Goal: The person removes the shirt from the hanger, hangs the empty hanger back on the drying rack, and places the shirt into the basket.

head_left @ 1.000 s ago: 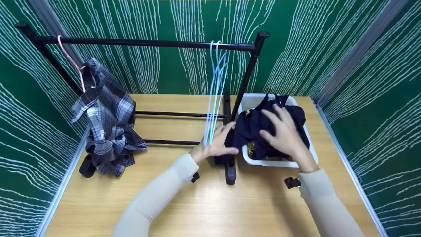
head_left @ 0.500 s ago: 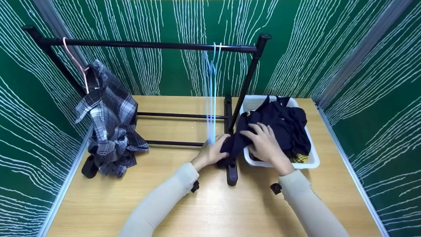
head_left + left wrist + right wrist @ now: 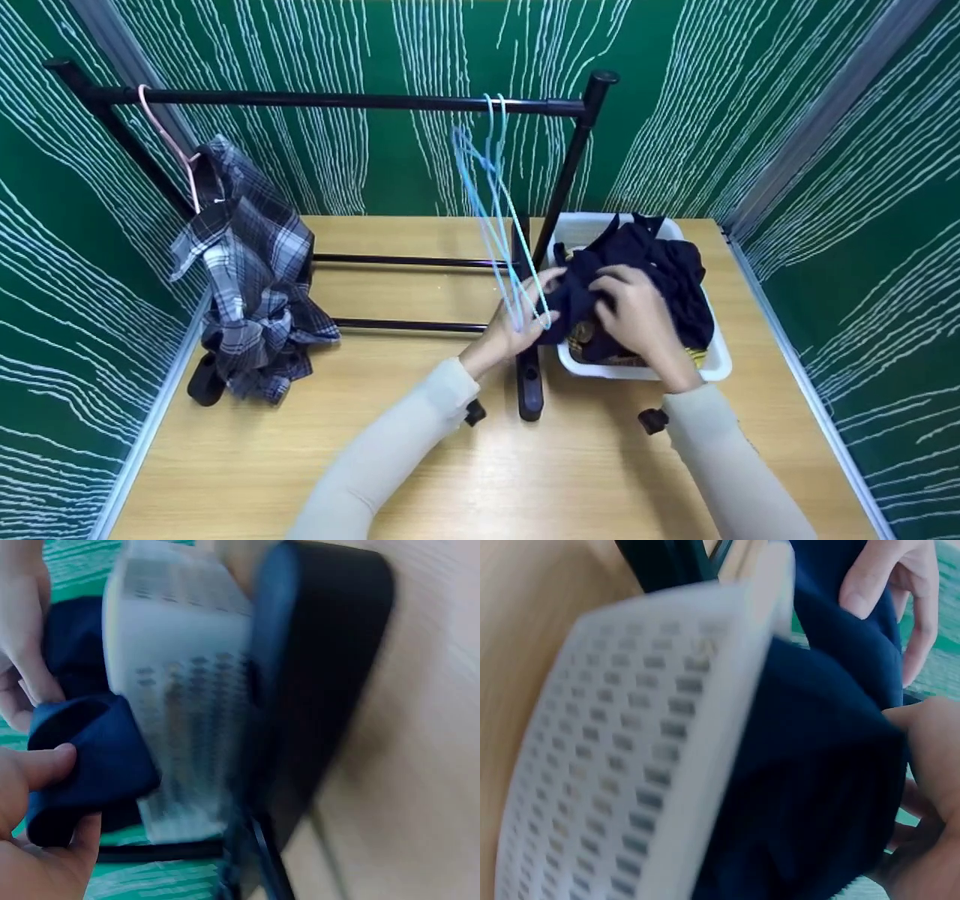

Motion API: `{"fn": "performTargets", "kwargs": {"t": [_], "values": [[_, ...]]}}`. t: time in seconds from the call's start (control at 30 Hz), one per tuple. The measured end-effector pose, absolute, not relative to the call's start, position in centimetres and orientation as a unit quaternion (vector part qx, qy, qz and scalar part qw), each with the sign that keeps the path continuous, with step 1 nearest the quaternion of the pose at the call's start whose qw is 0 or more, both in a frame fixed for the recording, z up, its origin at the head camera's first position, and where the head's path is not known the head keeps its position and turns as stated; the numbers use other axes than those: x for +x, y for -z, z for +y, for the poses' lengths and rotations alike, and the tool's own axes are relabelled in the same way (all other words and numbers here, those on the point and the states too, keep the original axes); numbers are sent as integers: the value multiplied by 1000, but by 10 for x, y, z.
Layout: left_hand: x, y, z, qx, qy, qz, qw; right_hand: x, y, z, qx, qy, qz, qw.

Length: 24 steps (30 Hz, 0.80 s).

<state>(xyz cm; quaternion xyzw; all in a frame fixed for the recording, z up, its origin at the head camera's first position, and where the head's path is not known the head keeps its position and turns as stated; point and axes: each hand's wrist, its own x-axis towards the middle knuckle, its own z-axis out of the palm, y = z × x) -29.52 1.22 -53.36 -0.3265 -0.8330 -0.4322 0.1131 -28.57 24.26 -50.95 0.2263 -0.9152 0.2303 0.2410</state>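
Closest to the head camera, two pale sleeves [image 3: 409, 424] reach in over a wooden table [image 3: 517, 487], a small black device [image 3: 652, 421] near each cuff. Beyond the cuffs, a dark navy garment [image 3: 579, 289] is bunched between the person's left hand [image 3: 504, 330] and right hand [image 3: 637, 315]; one part of it stretches past the near left corner of a white plastic basket [image 3: 622, 372], and dark cloth fills much of the basket behind and beneath it. Yellow-and-black checked cloth [image 3: 697, 355] shows along the basket's near edge, and the wrist views reveal perforated sides. The left hand pinches a folded end of the garment, thumb on top and fingers underneath; the right hand, its fingers bent, grips the same garment over the basket. The hands are near each other but apart. Light blue hangers [image 3: 495, 202] hang from the black rail [image 3: 322, 100] of a garment rack, their lower ends crossing the left hand in the head view; whether they touch it cannot be told. At the rail's far left, a grey plaid shirt [image 3: 255, 285] hangs on a pink hanger [image 3: 166, 135]. Behind everything stands a green wall [image 3: 401, 176] with white streaks.
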Motion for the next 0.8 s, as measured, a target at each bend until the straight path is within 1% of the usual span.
{"fn": "performTargets", "kwargs": {"t": [0.1,0.2,0.3,0.4,0.43,0.47,0.53,0.63,0.7,0.8], "values": [[-297,523,31,-336,423,-833,117,-286,505,257,203,-244,-916,246],[-301,519,47,-337,388,-849,119,-285,503,268,182,-250,-921,237],[-307,520,59,-344,316,-872,146,-284,506,278,165,-245,-933,207],[-314,525,67,-340,198,-900,187,-284,512,287,155,-245,-942,168],[-316,526,69,-338,161,-907,194,-283,514,290,155,-246,-944,155],[-317,527,72,-335,130,-914,190,-283,516,293,155,-248,-946,141],[-317,529,77,-333,93,-925,158,-281,520,300,156,-255,-948,112],[-315,532,88,-334,102,-933,83,-278,522,308,148,-278,-945,83],[-313,534,96,-333,114,-935,36,-276,524,312,139,-291,-943,81],[-310,535,104,-331,127,-935,-20,-275,528,317,126,-285,-944,109]]}}
